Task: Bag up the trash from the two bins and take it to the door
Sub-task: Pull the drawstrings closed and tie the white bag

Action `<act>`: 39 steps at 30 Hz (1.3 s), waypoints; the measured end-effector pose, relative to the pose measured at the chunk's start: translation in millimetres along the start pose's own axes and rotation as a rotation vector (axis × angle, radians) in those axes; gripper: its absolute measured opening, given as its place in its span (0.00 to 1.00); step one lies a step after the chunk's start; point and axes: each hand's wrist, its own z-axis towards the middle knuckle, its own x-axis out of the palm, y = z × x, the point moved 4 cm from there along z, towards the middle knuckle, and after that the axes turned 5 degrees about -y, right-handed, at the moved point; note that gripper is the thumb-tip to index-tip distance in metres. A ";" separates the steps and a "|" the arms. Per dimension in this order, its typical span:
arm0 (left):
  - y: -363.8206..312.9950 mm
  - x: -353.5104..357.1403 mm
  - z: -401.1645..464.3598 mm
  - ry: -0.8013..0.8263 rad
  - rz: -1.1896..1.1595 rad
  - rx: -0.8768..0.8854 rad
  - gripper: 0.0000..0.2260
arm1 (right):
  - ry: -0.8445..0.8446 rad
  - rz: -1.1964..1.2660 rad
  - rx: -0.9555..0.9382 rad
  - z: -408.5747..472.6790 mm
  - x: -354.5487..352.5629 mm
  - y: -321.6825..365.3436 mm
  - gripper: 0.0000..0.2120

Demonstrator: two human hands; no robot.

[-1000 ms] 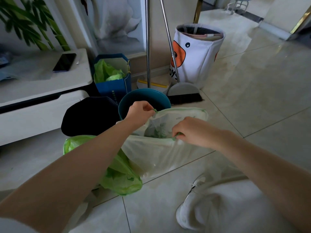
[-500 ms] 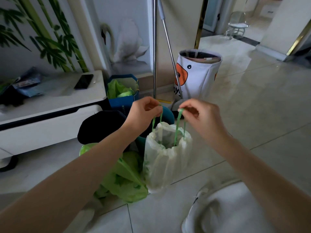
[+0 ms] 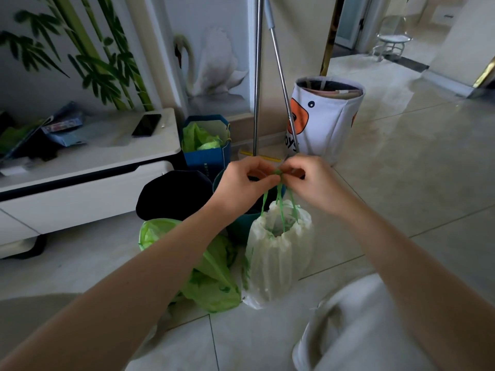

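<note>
Pale floor tiles (image 3: 401, 183) fill a living room, with a low white cabinet (image 3: 80, 183) along the left wall. Near the middle of the floor stands a white bag (image 3: 278, 253), its mouth gathered into pleats by green drawstrings (image 3: 281, 207) that rise to a point above it. Both hands meet there: the left hand (image 3: 241, 183) and right hand (image 3: 313, 183) have their fingers together, pinching the strings where they cross, seemingly to tie a knot so the trash stays in when carried. The bag hangs upright, its base on the floor. Touching its left side lies a green bag (image 3: 209, 279), slumped and apparently still untied. Just behind both are a teal bin (image 3: 241, 226) and a dark bin (image 3: 171, 194), close to the cabinet's right end. No door threshold is near; carrying appears still to come.
</note>
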 end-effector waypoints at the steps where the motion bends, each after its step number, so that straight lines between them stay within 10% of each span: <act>1: 6.4 -2.0 -1.5 -0.016 -0.049 -0.032 0.05 | 0.000 0.065 0.032 1.3 -1.2 -1.1 0.05; 8: 74.0 42.6 -30.7 0.237 -0.006 -0.244 0.26 | 0.078 0.371 0.092 1.8 2.2 9.0 0.12; 16: 98.9 96.3 -19.6 0.058 -0.007 -0.300 0.05 | 0.051 0.367 0.037 4.2 5.7 8.7 0.10; 29: 147.5 91.3 -30.2 0.058 0.201 -0.234 0.20 | -0.178 0.468 0.085 8.6 1.7 0.7 0.08; 39: 124.4 65.2 -31.4 0.225 0.078 -0.207 0.10 | -0.188 0.633 0.208 18.2 4.1 -9.5 0.10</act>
